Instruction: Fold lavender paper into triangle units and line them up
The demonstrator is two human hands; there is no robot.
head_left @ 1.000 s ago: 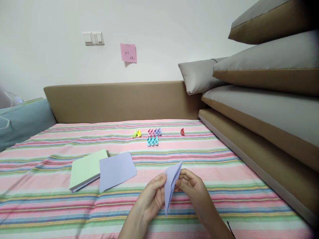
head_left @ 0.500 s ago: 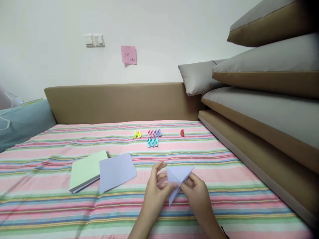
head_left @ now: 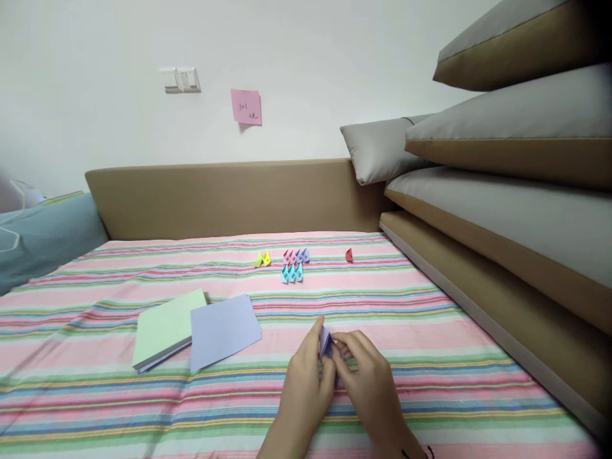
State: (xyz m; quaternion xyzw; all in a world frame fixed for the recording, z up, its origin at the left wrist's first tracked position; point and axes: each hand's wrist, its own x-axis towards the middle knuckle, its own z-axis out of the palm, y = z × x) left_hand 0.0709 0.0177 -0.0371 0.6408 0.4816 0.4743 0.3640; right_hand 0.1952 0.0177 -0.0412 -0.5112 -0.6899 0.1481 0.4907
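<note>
Between my two hands is a folded sheet of lavender paper (head_left: pixel 325 340), seen nearly edge-on above the striped cloth. My left hand (head_left: pixel 308 373) pinches it from the left, thumb in front and fingers behind. From the right, my right hand (head_left: pixel 366 370) grips its other side with bent fingers. Most of the paper is hidden by the fingers. Left of my hands lie loose lavender sheets (head_left: pixel 224 331), overlapping a stack of pale green paper (head_left: pixel 169 328).
Small folded paper pieces stand farther back: yellow ones (head_left: pixel 262 259), pink and lavender ones (head_left: pixel 296 256), teal ones (head_left: pixel 292 273) and a red one (head_left: pixel 349 255). Grey and brown cushions (head_left: pixel 502 210) are piled along the right. A brown padded board (head_left: pixel 229 201) runs along the wall.
The lavender paper showed as a broad triangle and is now turned edge-on and narrower. My hands have closed in around it, and the left fingers have come onto it.
</note>
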